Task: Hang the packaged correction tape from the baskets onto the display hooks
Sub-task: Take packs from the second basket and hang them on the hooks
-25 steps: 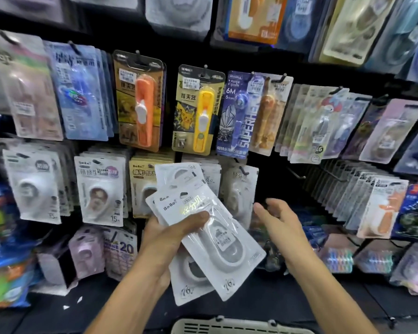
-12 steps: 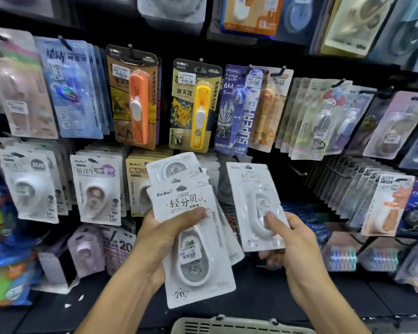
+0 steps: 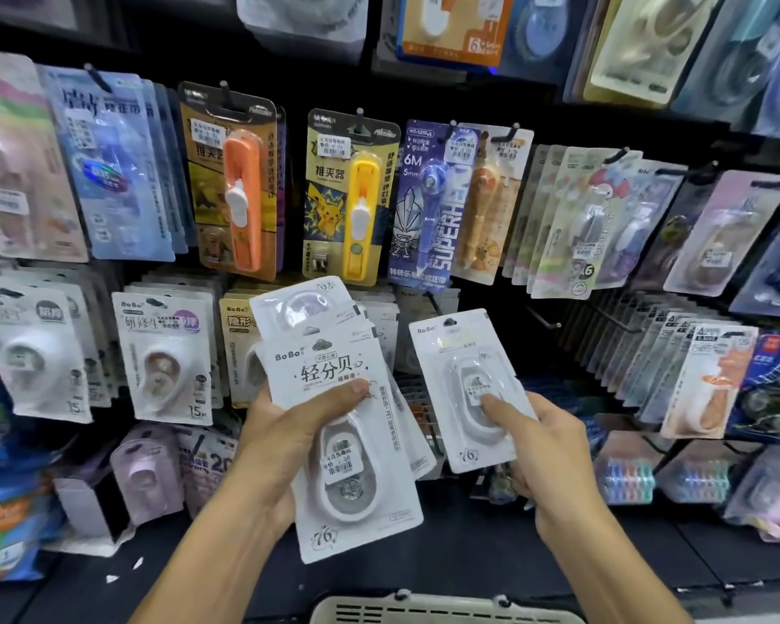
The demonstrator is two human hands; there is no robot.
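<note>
Correction tape pack (image 3: 467, 389), a single white one, sits pinched in the right hand (image 3: 546, 448), thumb pressed on the clear blister and the other fingers curled behind the card. It is held upright in front of the lower row, just beside an empty display hook (image 3: 542, 317) that juts from the dark panel. The left hand (image 3: 284, 448) clamps a fanned stack of packs (image 3: 338, 421), thumb across the front card and fingers hidden behind. Around them the wall is already thick with hung stock: white Bobo packs (image 3: 163, 358) to the left, an orange stapler card (image 3: 235, 186) above. At the bottom edge the rim of a pale basket (image 3: 442, 608) shows; what lies inside I cannot tell. By my reckoning the job is midway: one pack about to go up, a handful left.
</note>
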